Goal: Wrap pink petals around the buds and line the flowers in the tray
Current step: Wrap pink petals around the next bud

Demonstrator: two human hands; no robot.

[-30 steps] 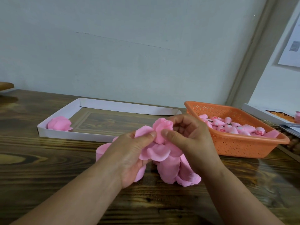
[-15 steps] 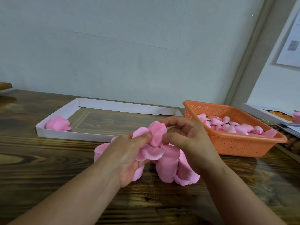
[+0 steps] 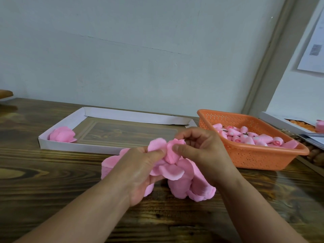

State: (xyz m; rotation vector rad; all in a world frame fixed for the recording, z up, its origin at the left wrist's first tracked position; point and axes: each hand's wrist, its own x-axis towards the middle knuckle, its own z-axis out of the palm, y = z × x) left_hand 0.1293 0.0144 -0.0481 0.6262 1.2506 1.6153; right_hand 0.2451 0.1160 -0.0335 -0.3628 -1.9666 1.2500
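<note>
We hold the bud [image 3: 173, 151] between both hands, above the petal pile [image 3: 189, 185] on the surface [image 3: 43, 181]. Our left hand [image 3: 140, 171] pinches a petal [image 3: 157, 144] against it, thumb pressing so the wrap stays tight. Our right hand [image 3: 201, 151] curls around the bud to steady it. The tray [image 3: 57, 144] lies beyond, one flower [image 3: 62, 135] in its left corner; the basket [image 3: 254, 155] of buds sits right, within reach.
</note>
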